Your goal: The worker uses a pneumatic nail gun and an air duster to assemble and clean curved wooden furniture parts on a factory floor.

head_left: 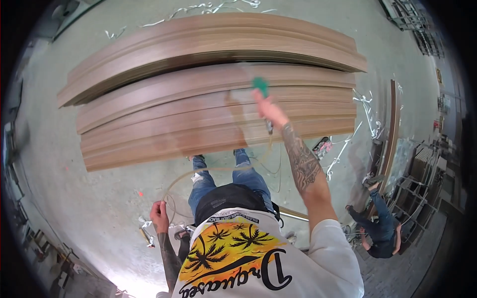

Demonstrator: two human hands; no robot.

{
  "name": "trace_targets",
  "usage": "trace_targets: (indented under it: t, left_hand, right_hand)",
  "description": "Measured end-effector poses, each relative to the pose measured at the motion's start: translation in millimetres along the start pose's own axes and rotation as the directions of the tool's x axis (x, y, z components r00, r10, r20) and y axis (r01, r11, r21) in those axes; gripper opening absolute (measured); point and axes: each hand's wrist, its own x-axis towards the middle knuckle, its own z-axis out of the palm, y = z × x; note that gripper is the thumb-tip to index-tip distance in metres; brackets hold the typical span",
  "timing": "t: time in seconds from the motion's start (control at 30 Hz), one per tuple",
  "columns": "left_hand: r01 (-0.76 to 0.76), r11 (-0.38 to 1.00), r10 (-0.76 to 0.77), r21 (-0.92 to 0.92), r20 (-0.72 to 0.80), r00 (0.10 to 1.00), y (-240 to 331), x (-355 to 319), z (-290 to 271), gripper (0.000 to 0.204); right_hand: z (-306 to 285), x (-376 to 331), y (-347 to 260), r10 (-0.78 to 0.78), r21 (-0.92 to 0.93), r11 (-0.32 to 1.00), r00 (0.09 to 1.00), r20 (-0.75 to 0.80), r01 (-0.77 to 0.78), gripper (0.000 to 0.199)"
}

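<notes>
A green tool (260, 85) was gripped in the right hand (271, 111), the fingers closed round it and the arm stretched out over the boards (198, 109). The tool was blurred; only its green head could be made out, held just above the top of the nearer stack, with a darker stub showing below the hand. A thin, pale hose (208, 171) was seen running from under that hand, down past the knees and round in a loop to the left hand (159, 214). The left hand was held low beside the hip, its fingers curled shut on the hose.

The boards were long, brown and wood-grained, bent by the lens, and were piled in two stacks on a grey floor (99, 198): a nearer, taller stack right in front of the feet and a second stack (213, 35) behind it. A faint mist or sheen was visible over the nearer boards around the tool. Pale strips of scrap (348, 144) were scattered at the right end of the stacks. Another person (380, 228) in dark clothes was seen crouched well apart at the right, near an upright board (393, 124).
</notes>
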Motion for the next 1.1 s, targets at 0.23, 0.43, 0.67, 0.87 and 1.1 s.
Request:
trace_targets:
  t: [0.23,0.43,0.67,0.87,1.1]
  left_hand:
    - [-0.166,0.984,0.154,0.072,0.149,0.977,110.7,-41.2,107.5,0.018]
    - [-0.407,0.901,0.312,0.150,0.427,0.849,216.2,-60.2,163.5,0.013]
    - [-0.600,0.786,0.484,0.149,0.454,0.748,284.2,-82.5,180.4,0.008]
    - [-0.689,0.711,0.588,0.142,0.418,0.693,321.8,-95.2,184.9,0.008]
    - [-0.724,0.690,0.687,-0.017,0.329,0.647,311.0,-91.9,157.3,0.008]
  right_hand:
    - [-253.1,42.3,148.2,0.229,0.474,0.880,0.867,-0.442,0.010,0.065]
    - [-380.6,47.3,194.9,0.164,0.296,0.955,0.832,-0.530,0.001,0.062]
    - [-448.8,87.1,168.4,0.113,0.175,0.984,0.873,-0.474,-0.033,0.067]
    - [-441.5,135.4,96.4,-0.046,0.237,0.964,0.950,-0.308,0.123,0.048]
    - [-360.1,175.3,-57.7,-0.254,-0.122,0.962,0.966,-0.056,0.246,0.049]
